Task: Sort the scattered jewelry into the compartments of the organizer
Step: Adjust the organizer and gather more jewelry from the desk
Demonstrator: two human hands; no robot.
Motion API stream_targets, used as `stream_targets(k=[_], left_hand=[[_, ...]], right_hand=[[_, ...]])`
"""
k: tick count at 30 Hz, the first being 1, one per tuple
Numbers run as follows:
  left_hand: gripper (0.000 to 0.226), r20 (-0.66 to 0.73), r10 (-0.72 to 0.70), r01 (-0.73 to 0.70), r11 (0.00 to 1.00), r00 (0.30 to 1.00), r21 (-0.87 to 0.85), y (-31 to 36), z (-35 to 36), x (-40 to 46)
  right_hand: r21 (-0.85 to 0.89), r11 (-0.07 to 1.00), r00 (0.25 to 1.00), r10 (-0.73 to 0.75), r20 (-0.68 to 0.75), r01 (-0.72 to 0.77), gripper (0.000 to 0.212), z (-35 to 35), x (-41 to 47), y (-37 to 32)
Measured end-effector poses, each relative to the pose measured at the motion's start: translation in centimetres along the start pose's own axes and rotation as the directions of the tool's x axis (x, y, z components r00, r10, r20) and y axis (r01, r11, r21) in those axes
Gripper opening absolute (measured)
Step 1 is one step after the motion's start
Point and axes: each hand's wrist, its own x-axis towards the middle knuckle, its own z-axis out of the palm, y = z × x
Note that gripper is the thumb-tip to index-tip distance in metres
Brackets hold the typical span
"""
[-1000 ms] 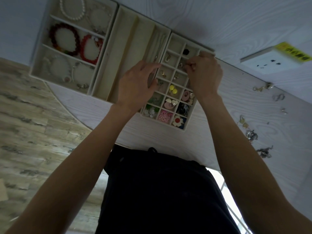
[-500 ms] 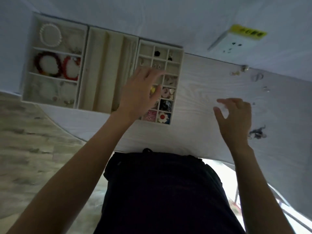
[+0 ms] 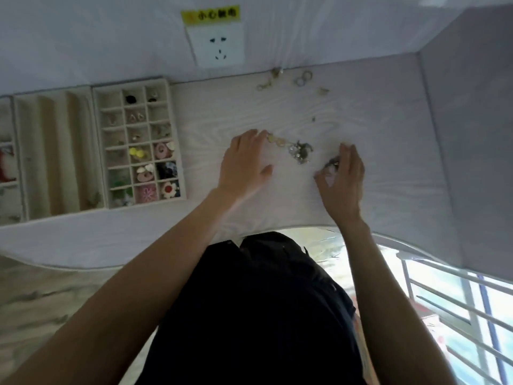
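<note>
The cream grid organizer (image 3: pixel 172 140) lies at the left of the white table, its small compartments holding earrings and flower-shaped pieces. My left hand (image 3: pixel 244 162) lies flat on the table with straight fingers, fingertips beside a gold-and-cream piece (image 3: pixel 277 140). A small pile of silver and dark jewelry (image 3: pixel 301 152) sits between my hands. My right hand (image 3: pixel 342 179) has curled fingers over a dark sparkly piece (image 3: pixel 331 163) and seems to pinch it. More small rings and clasps (image 3: pixel 302 77) lie near the wall.
A long-slot tray (image 3: pixel 55 151) adjoins the grid on its left, with a bracelet tray (image 3: pixel 7 162) cut off at the frame edge. A wall socket (image 3: pixel 218 47) is above. A side wall (image 3: pixel 466 134) bounds the table on the right.
Both hands left the grid organizer and moved right to the scattered jewelry. The right hand went first and now curls over a dark piece; the view swung right.
</note>
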Motion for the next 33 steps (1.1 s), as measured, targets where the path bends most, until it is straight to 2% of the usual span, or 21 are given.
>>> stream_targets(k=[3,7,9,11,13,14,16,18,21,24,29,31,33], left_hand=[[0.064,-0.015,0.002,-0.001,0.997,1.0,0.074,-0.1,0.5,0.3],[0.062,-0.017,-0.014,0.016,0.996,1.0,0.088,-0.6,0.7,0.1],[0.055,-0.073,0.036,-0.032,0.998,0.997,0.05,-0.2,0.7,0.0],[0.043,-0.093,0.141,-0.139,0.99,0.986,0.034,0.9,1.0,0.1],[0.037,-0.032,0.25,-0.249,0.967,0.968,0.05,2.7,1.5,0.2],[0.039,0.007,0.261,-0.261,0.964,0.965,0.048,3.9,2.1,0.1],[0.047,0.047,0.209,-0.212,0.974,0.977,0.079,6.0,3.3,0.2],[0.048,0.017,0.129,-0.13,0.987,0.992,0.098,7.7,4.3,0.6],[0.035,-0.033,0.028,-0.025,0.997,0.999,0.078,8.4,4.8,1.4],[0.019,-0.1,0.04,-0.033,0.997,0.994,0.069,7.6,4.6,1.4],[0.019,-0.113,0.114,-0.101,0.988,0.987,0.118,5.9,4.0,1.0],[0.019,-0.074,0.145,-0.132,0.979,0.987,0.156,5.4,3.6,0.8],[0.019,-0.019,0.162,-0.156,0.969,0.987,0.19,4.7,3.3,0.4]], right_hand=[[0.01,0.998,0.995,-0.058,0.083,0.057,0.063,0.9,0.1,-0.2],[0.067,0.973,0.963,-0.227,0.147,0.219,0.056,1.9,-0.1,-1.5],[0.129,0.974,0.972,-0.203,0.12,0.188,0.05,1.6,0.1,-1.8],[0.142,0.982,0.991,-0.13,0.041,0.123,0.045,1.0,0.5,-1.4],[0.094,0.99,0.995,-0.1,-0.016,0.101,0.044,0.1,1.2,-0.8],[0.056,0.991,0.993,-0.117,-0.016,0.118,0.043,-0.4,1.5,-0.4],[-0.007,0.986,0.986,-0.169,0.016,0.169,0.036,-1.0,1.9,0.2],[-0.046,0.982,0.983,-0.182,0.035,0.184,0.026,-1.6,2.3,0.8],[-0.08,0.986,0.988,-0.14,0.068,0.146,0.015,-1.9,2.5,1.4],[-0.145,0.986,0.993,-0.068,0.094,0.082,0.019,-2.6,2.7,2.1],[-0.255,0.966,0.994,-0.019,0.109,0.047,0.028,-3.4,2.6,2.7],[-0.169,0.985,0.995,-0.007,0.104,0.024,0.025,-3.6,2.5,2.4],[0.042,0.999,0.995,-0.014,0.094,0.01,0.021,-3.7,2.4,1.7]])
